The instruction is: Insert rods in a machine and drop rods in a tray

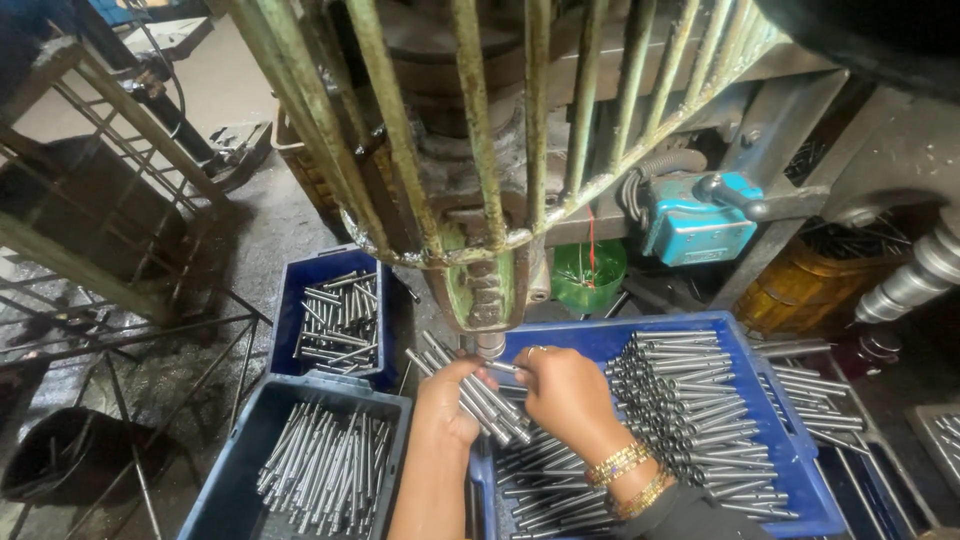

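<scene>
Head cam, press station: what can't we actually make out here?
- Tip of the press ram: hidden behind the hands, head view.
- What the right hand pinches: fingers curl over it.
- Lower ends of the rod bundle in the left hand: covered by the palm.
- Front blue crate: cut off by the bottom edge.
- Contents of the green cup: too small, shadowed.

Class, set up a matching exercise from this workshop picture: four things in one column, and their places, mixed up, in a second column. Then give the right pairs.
Things:
1. left hand
2. right hand
3. green cup
4. turquoise box

Places:
A. on the machine frame, upper right
B. gripping a bundle of rods
C. behind the big blue crate, under the frame
D. fingertips on one rod at the press

Pairs: 1-B, 2-D, 3-C, 4-A
</scene>
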